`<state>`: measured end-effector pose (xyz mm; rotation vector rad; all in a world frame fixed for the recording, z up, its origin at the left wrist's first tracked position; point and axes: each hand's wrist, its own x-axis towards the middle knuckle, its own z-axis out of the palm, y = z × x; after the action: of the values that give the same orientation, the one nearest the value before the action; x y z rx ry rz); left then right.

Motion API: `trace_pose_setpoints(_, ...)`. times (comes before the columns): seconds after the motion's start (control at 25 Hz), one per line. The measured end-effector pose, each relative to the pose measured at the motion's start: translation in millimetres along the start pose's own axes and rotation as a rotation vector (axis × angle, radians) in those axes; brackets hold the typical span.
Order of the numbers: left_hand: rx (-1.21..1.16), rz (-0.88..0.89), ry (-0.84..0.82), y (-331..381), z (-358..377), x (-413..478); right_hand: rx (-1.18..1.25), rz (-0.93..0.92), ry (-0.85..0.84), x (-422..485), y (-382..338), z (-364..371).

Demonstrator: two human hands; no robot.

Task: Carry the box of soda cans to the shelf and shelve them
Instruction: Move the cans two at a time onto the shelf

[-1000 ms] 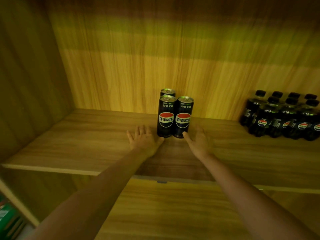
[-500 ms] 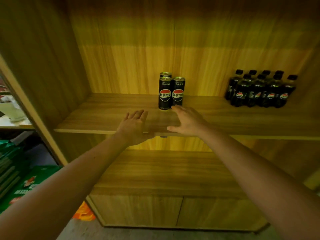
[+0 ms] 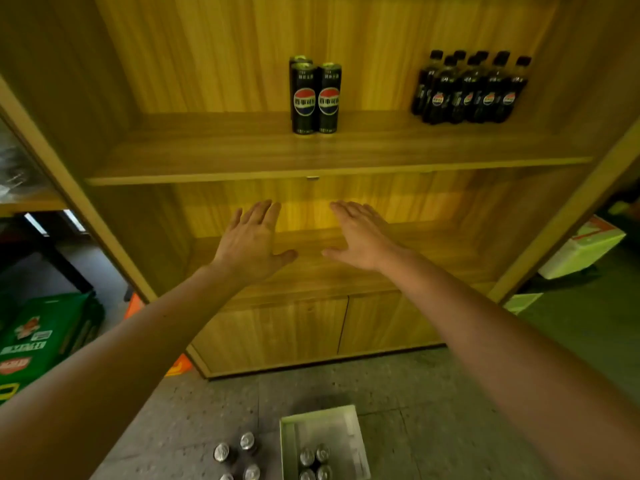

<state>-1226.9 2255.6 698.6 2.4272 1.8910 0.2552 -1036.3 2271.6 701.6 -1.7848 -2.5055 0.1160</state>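
Both hands are empty and spread flat, palms down, the left hand [image 3: 251, 239] and right hand [image 3: 360, 237] held side by side in front of the lower shelf opening. Three black soda cans [image 3: 315, 97] stand together on the upper shelf [image 3: 207, 157] (bottles [image 3: 471, 90] sit well apart to the right), while the box [image 3: 323, 441] on the floor below holds more cans, with a few loose cans [image 3: 239, 455] just beside it

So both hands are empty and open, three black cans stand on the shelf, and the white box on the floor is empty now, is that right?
Not quite. The head view shows the white box on the floor holding several cans. The rest stands: left hand and right hand open, three black cans on the shelf.
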Motion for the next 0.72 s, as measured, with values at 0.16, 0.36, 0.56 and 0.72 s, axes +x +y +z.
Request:
trace_pose_setpoints(0.16, -0.052, -0.017, -0.043, -3.4, 60.3, -30.5, -0.023, -0.003, -0.055, -27.6, -0.7, 65.6)
trace_pose_setpoints(0.36, -0.071, -0.048, -0.089, -4.1, 161.9, -58.1, -0.006, -0.007, -0.113, -48.0, 16.2, 174.3)
trace_pose_setpoints(0.56, -0.116, -0.075, -0.160, -9.0, 319.5, -87.2, 0.019, -0.038, -0.143, -73.2, 42.1, 335.6)
trace_pose_setpoints(0.72, -0.121, -0.080, -0.259, -26.9, 472.2, -124.2, 0.055, -0.007, -0.178, -96.2, 55.2, 492.7)
